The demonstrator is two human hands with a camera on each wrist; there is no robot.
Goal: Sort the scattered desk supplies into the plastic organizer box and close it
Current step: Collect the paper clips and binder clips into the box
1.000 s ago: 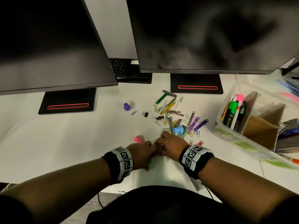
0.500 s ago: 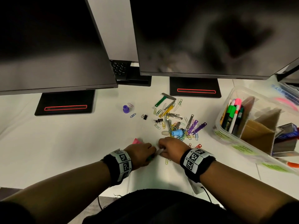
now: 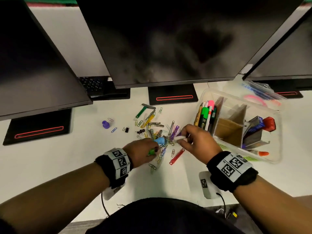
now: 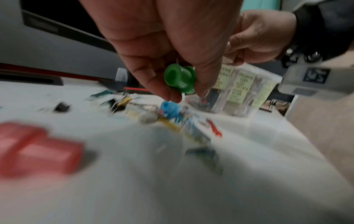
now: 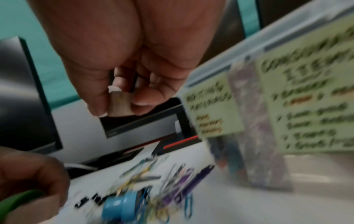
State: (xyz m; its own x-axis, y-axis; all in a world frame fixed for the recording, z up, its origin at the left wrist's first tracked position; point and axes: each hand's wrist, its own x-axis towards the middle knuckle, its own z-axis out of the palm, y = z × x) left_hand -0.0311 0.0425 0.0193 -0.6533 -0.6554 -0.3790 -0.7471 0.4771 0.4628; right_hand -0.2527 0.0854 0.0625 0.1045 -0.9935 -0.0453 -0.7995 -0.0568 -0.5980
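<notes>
My left hand (image 3: 143,152) pinches a green spool-shaped magnet (image 4: 179,78), seen also as the green magnet (image 3: 151,152), just above the desk at the near edge of the pile. A small pale whitish piece (image 5: 120,104) is pinched in my right hand (image 3: 194,141), lifted between the pile and the clear plastic organizer box (image 3: 276,137). That pale piece (image 3: 179,137) shows at my fingertips. The box stands open at the right with pens (image 3: 206,115) and cardboard dividers inside. A blue magnet (image 3: 159,141) lies among coloured paper clips (image 3: 152,130).
A purple magnet (image 3: 105,124), a black binder clip (image 3: 125,129) and a red fastener strip (image 3: 177,156) lie loose on the white desk. A pink item (image 4: 36,149) lies near my left hand. Three monitors (image 3: 168,39) overhang the back; their bases sit behind the pile.
Both hands have risen from the near edge of the desk, apart from each other. My right hand moved right toward the box with the pale piece; my left holds the green magnet.
</notes>
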